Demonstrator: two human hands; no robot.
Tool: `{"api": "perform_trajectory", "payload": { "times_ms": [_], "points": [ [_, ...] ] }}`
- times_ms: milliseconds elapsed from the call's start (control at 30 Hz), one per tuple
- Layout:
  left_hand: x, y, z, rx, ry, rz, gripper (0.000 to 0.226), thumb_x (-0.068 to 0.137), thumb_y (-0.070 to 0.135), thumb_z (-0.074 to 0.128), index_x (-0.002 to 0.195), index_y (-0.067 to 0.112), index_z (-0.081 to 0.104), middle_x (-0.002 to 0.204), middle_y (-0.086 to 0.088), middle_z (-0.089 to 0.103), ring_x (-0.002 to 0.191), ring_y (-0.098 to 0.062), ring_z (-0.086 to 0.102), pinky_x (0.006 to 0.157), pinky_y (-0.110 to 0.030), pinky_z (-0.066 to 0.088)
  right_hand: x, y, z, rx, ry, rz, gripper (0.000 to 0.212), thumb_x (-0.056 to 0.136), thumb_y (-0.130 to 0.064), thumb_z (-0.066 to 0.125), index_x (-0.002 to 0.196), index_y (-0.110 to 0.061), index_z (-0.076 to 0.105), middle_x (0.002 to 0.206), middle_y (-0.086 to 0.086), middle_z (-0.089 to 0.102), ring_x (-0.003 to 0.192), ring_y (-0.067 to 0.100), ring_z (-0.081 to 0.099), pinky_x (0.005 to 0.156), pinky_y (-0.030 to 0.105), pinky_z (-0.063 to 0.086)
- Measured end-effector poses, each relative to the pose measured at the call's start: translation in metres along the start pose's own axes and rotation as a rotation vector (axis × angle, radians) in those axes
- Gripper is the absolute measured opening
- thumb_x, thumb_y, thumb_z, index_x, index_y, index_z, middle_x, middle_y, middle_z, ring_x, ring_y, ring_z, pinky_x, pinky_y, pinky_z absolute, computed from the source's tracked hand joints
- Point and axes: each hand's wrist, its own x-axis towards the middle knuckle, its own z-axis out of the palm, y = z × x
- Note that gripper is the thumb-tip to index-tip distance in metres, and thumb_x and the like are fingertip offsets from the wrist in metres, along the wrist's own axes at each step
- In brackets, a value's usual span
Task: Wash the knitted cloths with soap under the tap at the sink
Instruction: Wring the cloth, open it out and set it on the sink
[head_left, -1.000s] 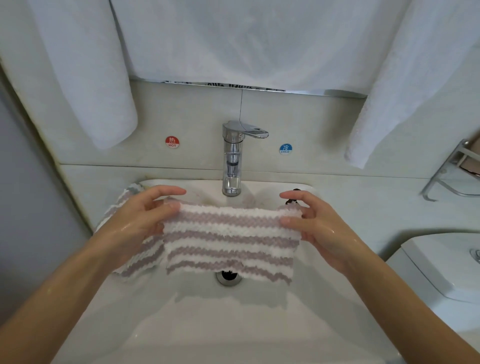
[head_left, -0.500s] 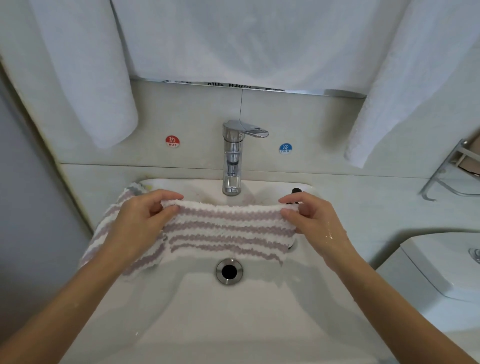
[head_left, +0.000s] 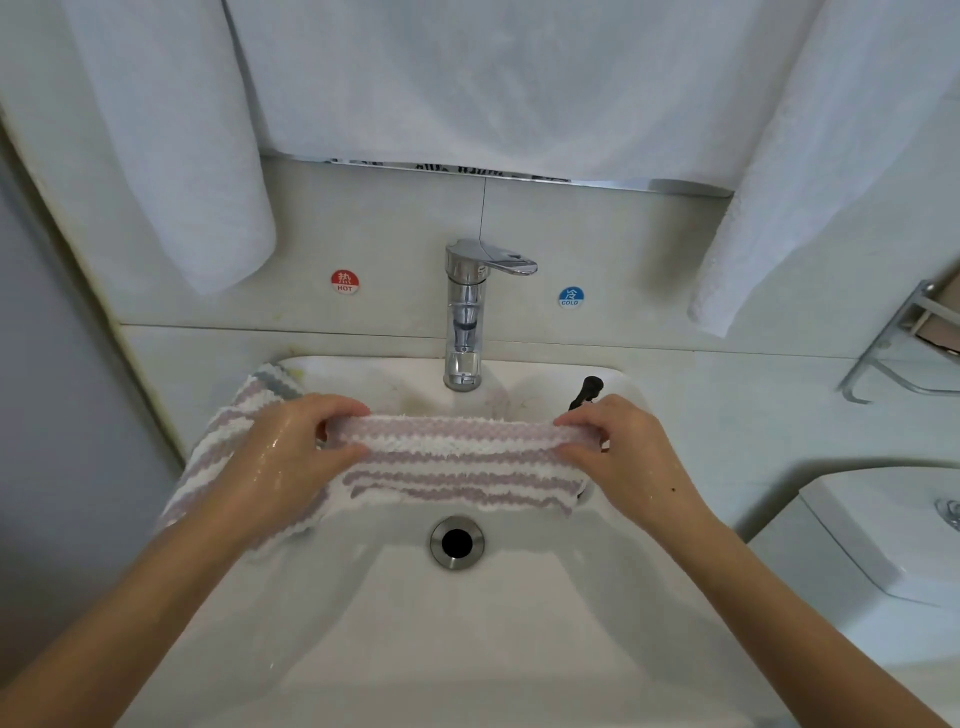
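The striped knitted cloth (head_left: 457, 460) stretched across the back of the sink (head_left: 467, 649), just below the tap (head_left: 465, 312). The left hand (head_left: 283, 467) and right hand (head_left: 631, 457) each had a closed grip on one end. A second cloth (head_left: 223, 441) lay draped over the sink's left rim.

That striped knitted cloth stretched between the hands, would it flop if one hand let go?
Probably: the pink-and-white striped knitted cloth sags where unsupported. It likely feels heavy for its size, since the wet left hand suggests soaking. The right hand pinches it easily, so likely not slippery.
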Motion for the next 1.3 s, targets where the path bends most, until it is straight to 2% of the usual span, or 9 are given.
{"api": "perform_trajectory", "payload": {
  "times_ms": [133, 267, 333, 400, 533, 733, 1000, 1167, 1300],
  "points": [
    [0.001, -0.004, 0.002, 0.107, 0.056, 0.089, 0.012, 0.085, 0.020, 0.071, 0.095, 0.016, 0.076, 0.093, 0.004, 0.057, 0.075, -0.002, 0.047, 0.069, -0.001, 0.032, 0.001, 0.002, 0.003, 0.005, 0.042, -0.051, 0.008, 0.088, -0.021, 0.069, 0.087, -0.015, 0.074, 0.095, -0.007, 0.049, 0.085, 0.002, 0.052, 0.073, 0.012, 0.040],
    [0.010, -0.013, -0.008, -0.213, -0.087, -0.026, 0.012, 0.083, 0.020, 0.075, 0.074, 0.028, 0.073, 0.107, 0.003, 0.059, 0.096, -0.012, 0.058, 0.088, -0.021, 0.039, 0.003, 0.001, -0.008, 0.380, -0.081, 0.076, 0.010, 0.086, -0.012, 0.070, 0.076, -0.016, 0.069, 0.105, -0.011, 0.062, 0.084, -0.006, 0.059, 0.073, 0.007, 0.044],
    [0.013, -0.011, -0.016, -0.417, -0.225, -0.114, 0.007, 0.082, 0.026, 0.077, 0.075, 0.027, 0.075, 0.091, 0.000, 0.069, 0.080, -0.014, 0.062, 0.079, -0.029, 0.043, 0.003, 0.000, -0.015, 0.601, -0.140, 0.150, 0.007, 0.088, -0.008, 0.067, 0.081, -0.010, 0.071, 0.091, -0.006, 0.070, 0.078, 0.006, 0.064, 0.072, 0.015, 0.049],
    [0.013, -0.008, -0.018, -0.528, -0.285, -0.156, 0.013, 0.085, 0.023, 0.071, 0.072, 0.025, 0.073, 0.063, 0.004, 0.061, 0.056, -0.006, 0.054, 0.061, -0.022, 0.042, 0.002, 0.000, -0.019, 0.715, -0.150, 0.197, 0.009, 0.089, -0.008, 0.065, 0.081, -0.005, 0.069, 0.077, 0.000, 0.068, 0.073, 0.013, 0.064, 0.069, 0.023, 0.051],
    [0.018, -0.005, -0.009, -0.592, -0.275, -0.268, 0.019, 0.088, 0.014, 0.066, 0.069, 0.013, 0.070, 0.056, 0.006, 0.058, 0.049, -0.002, 0.053, 0.046, -0.014, 0.044, 0.002, 0.005, -0.016, 0.719, -0.198, 0.267, 0.013, 0.090, -0.013, 0.065, 0.090, 0.000, 0.068, 0.082, 0.011, 0.070, 0.077, 0.025, 0.065, 0.074, 0.041, 0.050],
    [0.012, 0.006, 0.020, -0.615, -0.302, -0.377, 0.011, 0.089, 0.009, 0.065, 0.078, 0.006, 0.067, 0.064, -0.006, 0.064, 0.051, -0.011, 0.059, 0.042, -0.021, 0.047, -0.005, 0.010, 0.005, 0.697, -0.251, 0.380, 0.013, 0.095, -0.010, 0.059, 0.091, -0.004, 0.069, 0.076, 0.006, 0.069, 0.060, 0.013, 0.065, 0.051, 0.021, 0.050],
    [0.000, 0.036, 0.074, -0.578, -0.271, -0.289, 0.005, 0.084, 0.013, 0.072, 0.082, 0.015, 0.068, 0.071, -0.002, 0.061, 0.058, -0.010, 0.058, 0.051, -0.025, 0.051, -0.016, -0.001, 0.040, 0.665, -0.214, 0.408, 0.022, 0.096, -0.011, 0.056, 0.091, 0.010, 0.061, 0.075, 0.011, 0.059, 0.059, 0.013, 0.054, 0.055, 0.021, 0.050],
    [-0.010, 0.059, 0.090, -0.570, -0.246, -0.106, 0.015, 0.085, 0.015, 0.069, 0.096, 0.025, 0.067, 0.085, 0.012, 0.068, 0.076, -0.002, 0.064, 0.066, -0.021, 0.052, -0.020, -0.023, 0.046, 0.625, -0.159, 0.287, 0.028, 0.091, -0.035, 0.057, 0.090, -0.009, 0.069, 0.081, 0.017, 0.066, 0.075, 0.034, 0.063, 0.083, 0.051, 0.055],
    [-0.011, 0.071, 0.086, -0.546, -0.335, -0.007, 0.052, 0.079, -0.001, 0.062, 0.120, 0.031, 0.057, 0.117, 0.005, 0.060, 0.102, -0.004, 0.060, 0.085, -0.021, 0.052, -0.022, -0.021, 0.042, 0.689, -0.155, 0.226, 0.013, 0.087, -0.021, 0.070, 0.099, -0.019, 0.066, 0.092, 0.007, 0.071, 0.084, 0.015, 0.069, 0.075, 0.028, 0.056]
  ]
}}
